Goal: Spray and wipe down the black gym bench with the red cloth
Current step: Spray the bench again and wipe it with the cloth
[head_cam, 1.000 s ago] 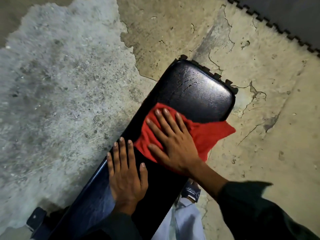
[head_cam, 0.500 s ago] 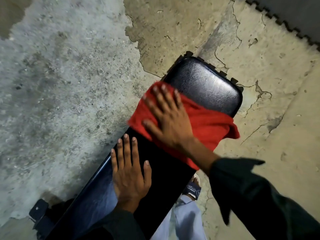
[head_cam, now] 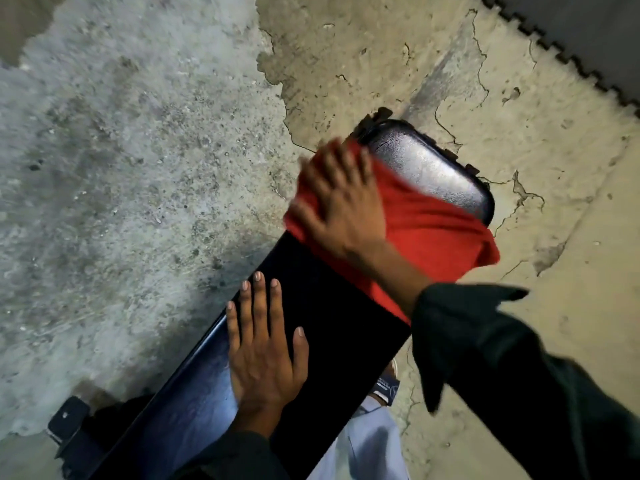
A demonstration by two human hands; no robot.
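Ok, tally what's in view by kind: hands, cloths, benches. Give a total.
Hands: 2, the left hand and the right hand
Red cloth: 1
Black gym bench: 1
Total: 4

We pressed the red cloth [head_cam: 433, 237] under our right hand [head_cam: 341, 206], fingers spread, on the bench [head_cam: 339, 323], left hand [head_cam: 265, 355] flat below it.

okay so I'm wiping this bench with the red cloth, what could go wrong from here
The red cloth already hangs off the bench edge on your right, so it may slip out from under the right hand. That hand is near the far end and could slide off. The left hand covers a patch you might miss.
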